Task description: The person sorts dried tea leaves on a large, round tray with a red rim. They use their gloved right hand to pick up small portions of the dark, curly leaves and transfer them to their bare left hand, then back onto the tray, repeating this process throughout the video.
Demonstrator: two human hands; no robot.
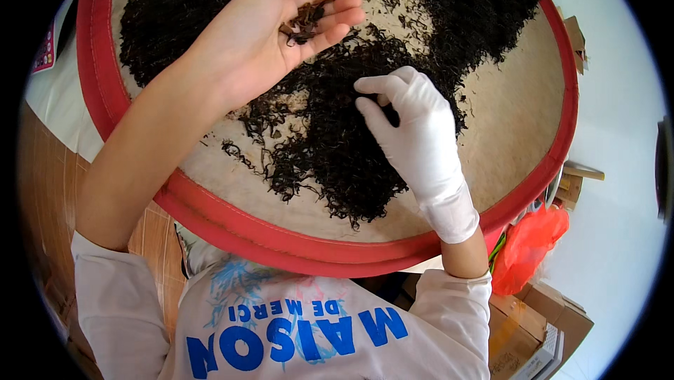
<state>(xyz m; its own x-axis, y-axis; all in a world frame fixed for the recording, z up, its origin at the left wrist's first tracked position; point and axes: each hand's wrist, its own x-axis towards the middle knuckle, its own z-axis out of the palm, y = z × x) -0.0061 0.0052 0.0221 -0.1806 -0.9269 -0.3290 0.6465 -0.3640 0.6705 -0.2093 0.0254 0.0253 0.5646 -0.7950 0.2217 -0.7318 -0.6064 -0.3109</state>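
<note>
My left hand (263,38) is bare and turned palm up, its fingers slightly curled. Several brown dried leaf and stem bits (305,23) lie in that palm. My right hand (413,117) wears a white glove and hovers over the middle heap of dark, twisted dried leaves (353,148), which look like tea. Its thumb and forefinger tips are a little apart, and I see nothing between them. The leaves rest on a large round tray (516,132) with a pale lining and a red fabric rim.
Two more heaps of dark leaves lie at the tray's far left (168,17) and far right (474,6). Right of the tray are a red plastic bag (532,251) and cardboard boxes (513,322). A pale wall (616,143) stands beyond them. Brown floor (52,169) shows at left.
</note>
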